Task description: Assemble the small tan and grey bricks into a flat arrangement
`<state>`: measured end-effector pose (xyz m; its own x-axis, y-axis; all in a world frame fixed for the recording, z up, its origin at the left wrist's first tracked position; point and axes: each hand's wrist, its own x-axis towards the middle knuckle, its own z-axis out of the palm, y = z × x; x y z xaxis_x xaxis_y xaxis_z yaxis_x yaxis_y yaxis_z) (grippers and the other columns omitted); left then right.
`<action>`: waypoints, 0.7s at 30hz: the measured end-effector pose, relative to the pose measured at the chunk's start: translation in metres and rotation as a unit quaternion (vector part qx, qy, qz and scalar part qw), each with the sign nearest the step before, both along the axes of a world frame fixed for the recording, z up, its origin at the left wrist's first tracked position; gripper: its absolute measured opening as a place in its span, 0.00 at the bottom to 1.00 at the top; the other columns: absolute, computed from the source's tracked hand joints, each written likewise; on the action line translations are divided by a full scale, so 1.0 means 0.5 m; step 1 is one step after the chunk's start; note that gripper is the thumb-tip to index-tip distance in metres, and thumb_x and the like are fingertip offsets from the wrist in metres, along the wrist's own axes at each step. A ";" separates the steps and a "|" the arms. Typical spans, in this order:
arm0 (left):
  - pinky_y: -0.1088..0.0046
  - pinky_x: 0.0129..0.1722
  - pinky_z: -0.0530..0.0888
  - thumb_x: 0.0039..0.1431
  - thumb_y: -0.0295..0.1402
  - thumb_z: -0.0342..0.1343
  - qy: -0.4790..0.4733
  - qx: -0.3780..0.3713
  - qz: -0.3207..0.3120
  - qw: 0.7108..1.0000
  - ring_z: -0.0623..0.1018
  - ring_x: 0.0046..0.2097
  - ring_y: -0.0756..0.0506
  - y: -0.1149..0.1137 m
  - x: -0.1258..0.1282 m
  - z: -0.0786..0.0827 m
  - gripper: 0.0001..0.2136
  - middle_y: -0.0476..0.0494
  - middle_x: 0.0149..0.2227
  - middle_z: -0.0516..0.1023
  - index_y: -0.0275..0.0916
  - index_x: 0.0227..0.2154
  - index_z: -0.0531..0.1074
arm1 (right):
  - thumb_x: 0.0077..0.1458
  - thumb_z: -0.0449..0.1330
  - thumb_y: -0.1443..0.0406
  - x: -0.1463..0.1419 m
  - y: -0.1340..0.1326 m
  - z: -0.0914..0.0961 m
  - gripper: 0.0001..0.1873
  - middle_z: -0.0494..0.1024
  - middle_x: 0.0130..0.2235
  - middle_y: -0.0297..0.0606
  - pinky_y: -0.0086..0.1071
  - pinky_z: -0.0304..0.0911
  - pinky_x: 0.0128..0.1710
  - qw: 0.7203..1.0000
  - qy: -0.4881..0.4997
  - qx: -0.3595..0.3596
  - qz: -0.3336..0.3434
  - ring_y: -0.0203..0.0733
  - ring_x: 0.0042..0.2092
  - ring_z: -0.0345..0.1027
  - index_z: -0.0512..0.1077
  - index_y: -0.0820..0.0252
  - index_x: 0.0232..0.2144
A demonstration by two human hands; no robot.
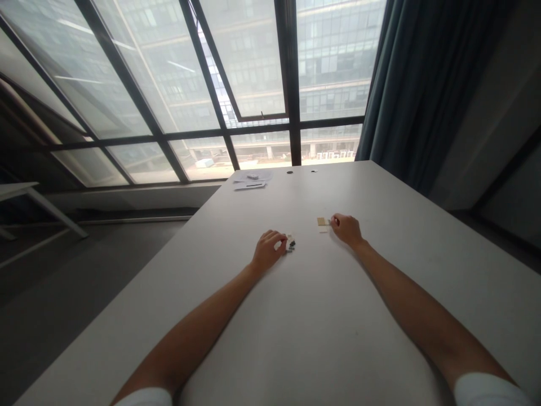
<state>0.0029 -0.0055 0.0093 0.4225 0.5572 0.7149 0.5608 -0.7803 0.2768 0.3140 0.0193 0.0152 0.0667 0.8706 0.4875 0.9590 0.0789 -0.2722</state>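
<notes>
Both my arms stretch out over a large white table [380, 270]. My left hand [267, 248] rests on the tabletop with its fingers curled around a small cluster of white and dark pieces [290, 243]. My right hand [345, 228] lies further right, fingers pinched at the edge of a small flat tan plate [323, 221] that sits on the table. The pieces are too small to tell their exact shape.
Papers with a small object on top [252, 179] lie at the table's far edge, near two dark round spots [289, 172]. Behind stand big windows, a dark curtain [422, 84] at right, and another table's corner [19, 189] at far left.
</notes>
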 end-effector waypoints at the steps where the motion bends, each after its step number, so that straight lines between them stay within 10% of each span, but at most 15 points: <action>1: 0.65 0.41 0.72 0.65 0.31 0.54 -0.013 -0.002 0.010 1.000 0.76 0.38 0.45 0.002 -0.001 0.000 0.06 0.45 0.32 0.78 0.41 0.33 0.75 | 0.65 0.50 0.61 -0.003 -0.001 0.002 0.18 0.80 0.29 0.41 0.31 0.53 0.31 1.000 0.006 0.014 0.006 0.43 0.31 0.71 0.77 0.59 0.31; 11: 0.67 0.41 0.70 0.63 0.30 0.55 -0.064 -0.049 0.079 0.994 0.74 0.36 0.45 0.014 -0.012 -0.002 0.05 0.47 0.31 0.77 0.40 0.31 0.74 | 0.63 0.50 0.62 -0.082 -0.030 0.032 0.18 0.72 0.21 0.35 0.29 0.48 0.29 0.983 0.061 0.133 0.115 0.36 0.24 0.62 0.73 0.60 0.25; 21: 0.68 0.41 0.70 0.62 0.29 0.56 -0.058 -0.062 0.083 0.993 0.74 0.37 0.45 0.013 -0.006 -0.005 0.04 0.47 0.31 0.77 0.40 0.31 0.74 | 0.62 0.55 0.65 -0.163 -0.078 0.000 0.13 0.80 0.30 0.38 0.30 0.51 0.33 0.928 -0.093 -0.060 0.357 0.38 0.30 0.68 0.76 0.60 0.28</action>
